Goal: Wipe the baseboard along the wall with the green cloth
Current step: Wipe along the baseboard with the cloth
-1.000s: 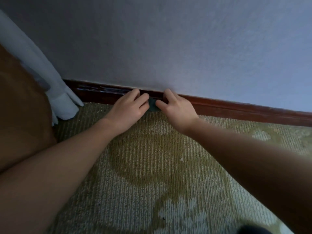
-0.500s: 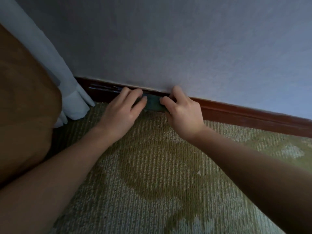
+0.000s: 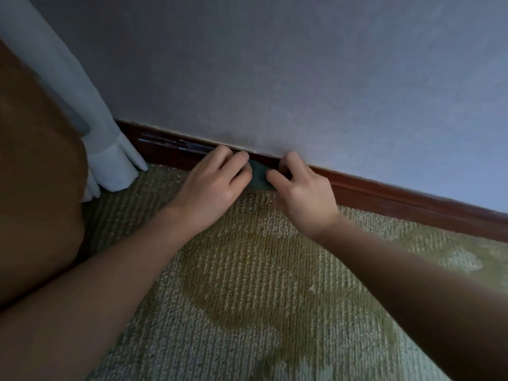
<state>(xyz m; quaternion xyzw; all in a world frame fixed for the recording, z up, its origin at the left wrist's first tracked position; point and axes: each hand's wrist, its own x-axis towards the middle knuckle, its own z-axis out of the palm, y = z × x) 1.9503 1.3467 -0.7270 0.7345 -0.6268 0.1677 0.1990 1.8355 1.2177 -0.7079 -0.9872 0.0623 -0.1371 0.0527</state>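
Observation:
A dark red wooden baseboard (image 3: 390, 195) runs along the foot of the grey wall, from the curtain at left down to the right edge. The green cloth (image 3: 259, 176) lies bunched against the baseboard, only a small patch showing between my hands. My left hand (image 3: 213, 185) holds the cloth's left end with its fingers curled against the baseboard. My right hand (image 3: 299, 191) pinches the cloth's right end between thumb and fingers. Most of the cloth is hidden under my fingers.
A white curtain (image 3: 107, 160) hangs to the floor at the left and covers the baseboard's left end. A brown rounded piece of furniture (image 3: 35, 174) stands at the far left. Green-yellow patterned carpet (image 3: 247, 284) fills the floor.
Both hands have stayed on the cloth at the baseboard. The visible patch of cloth between them widened, then narrowed a little. The view has shifted slightly.

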